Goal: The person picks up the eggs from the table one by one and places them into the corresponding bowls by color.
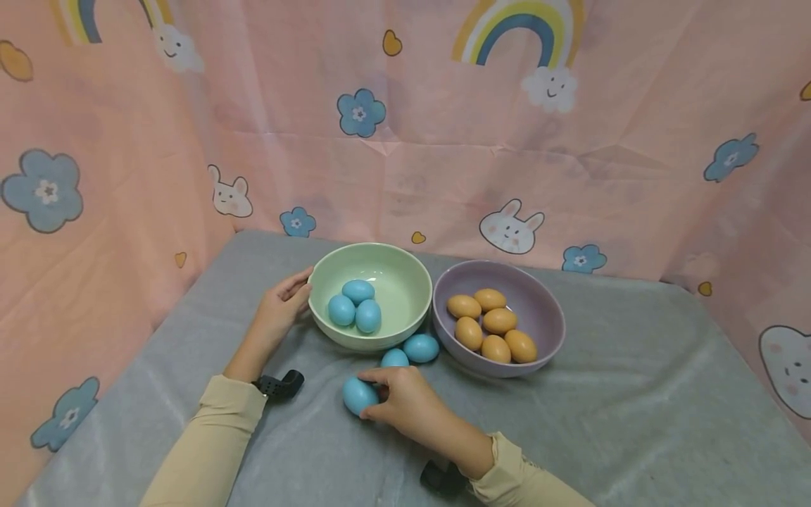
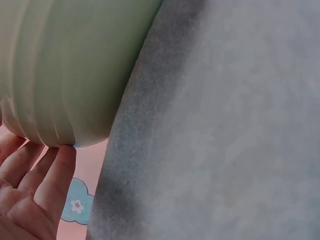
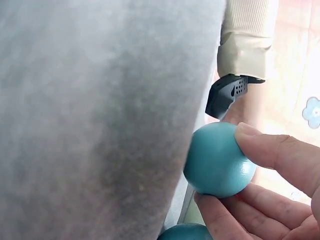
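Note:
My right hand (image 1: 412,405) pinches a blue egg (image 1: 360,396) between thumb and fingers, in front of the bowls. The right wrist view shows the thumb on one side of this egg (image 3: 217,160) and the fingers beneath. Two more blue eggs lie on the cloth by the bowls, one (image 1: 421,348) between them and another (image 1: 395,358) partly hidden behind my right hand. With fairly straight fingers, my left hand (image 1: 279,310) touches the outer left side of the light green bowl (image 1: 405,289). Three blue eggs (image 1: 368,316) sit inside that bowl.
To the right of the green bowl, right up against it, stands a purple bowl (image 1: 548,317) with several orange-brown eggs (image 1: 499,321). Grey cloth (image 1: 633,394) covers the table. A pink patterned curtain (image 1: 431,183) hangs behind and at both sides.

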`<control>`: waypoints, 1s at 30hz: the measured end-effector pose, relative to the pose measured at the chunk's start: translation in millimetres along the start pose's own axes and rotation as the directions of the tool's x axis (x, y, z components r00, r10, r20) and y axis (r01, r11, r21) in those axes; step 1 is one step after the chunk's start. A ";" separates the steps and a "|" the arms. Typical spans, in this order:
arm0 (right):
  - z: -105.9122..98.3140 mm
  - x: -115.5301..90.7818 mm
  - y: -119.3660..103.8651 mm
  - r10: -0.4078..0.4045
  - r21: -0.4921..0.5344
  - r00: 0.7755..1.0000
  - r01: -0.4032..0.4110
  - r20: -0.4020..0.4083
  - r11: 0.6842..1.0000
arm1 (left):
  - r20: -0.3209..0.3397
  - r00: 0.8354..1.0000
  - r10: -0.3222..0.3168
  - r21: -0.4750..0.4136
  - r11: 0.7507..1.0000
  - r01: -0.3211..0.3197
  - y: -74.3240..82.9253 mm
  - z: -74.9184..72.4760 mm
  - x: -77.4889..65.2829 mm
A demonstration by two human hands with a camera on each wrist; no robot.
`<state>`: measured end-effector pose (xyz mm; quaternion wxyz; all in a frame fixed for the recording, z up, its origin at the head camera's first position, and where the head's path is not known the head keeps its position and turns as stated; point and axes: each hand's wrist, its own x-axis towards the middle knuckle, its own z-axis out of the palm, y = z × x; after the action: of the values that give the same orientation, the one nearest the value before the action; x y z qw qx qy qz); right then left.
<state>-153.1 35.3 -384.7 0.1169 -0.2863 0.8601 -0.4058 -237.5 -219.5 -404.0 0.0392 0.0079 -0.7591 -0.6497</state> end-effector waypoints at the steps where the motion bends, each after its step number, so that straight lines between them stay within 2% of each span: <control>1: 0.0 -0.1 0.0 0.001 0.006 1.000 -0.001 -0.003 1.000 | 0.001 1.000 -0.001 -0.001 1.000 0.001 0.4 0.2 -0.2; 11: -9.7 -0.3 -1.9 0.003 0.123 0.995 0.009 -0.099 0.992 | 0.009 1.000 -0.004 -0.010 1.000 0.004 2.1 1.9 -1.7; 18: -29.7 1.6 -12.3 0.035 0.195 0.993 -0.013 -0.112 0.981 | 0.008 1.000 -0.010 -0.008 1.000 0.010 0.4 1.9 -1.4; 26: -52.4 11.8 -30.3 0.058 0.196 0.990 -0.032 -0.130 0.980 | 0.003 1.000 -0.006 -0.017 1.000 0.006 1.1 1.2 -0.6; 30: -57.8 22.3 -34.3 0.080 0.257 0.984 -0.037 -0.160 0.966 | 0.008 1.000 0.001 -0.010 1.000 0.000 1.9 0.4 -0.6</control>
<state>-182.5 41.2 -320.6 0.0912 -0.2081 0.8161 -0.5314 -236.9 -218.8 -402.2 0.0365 0.0050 -0.7560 -0.6535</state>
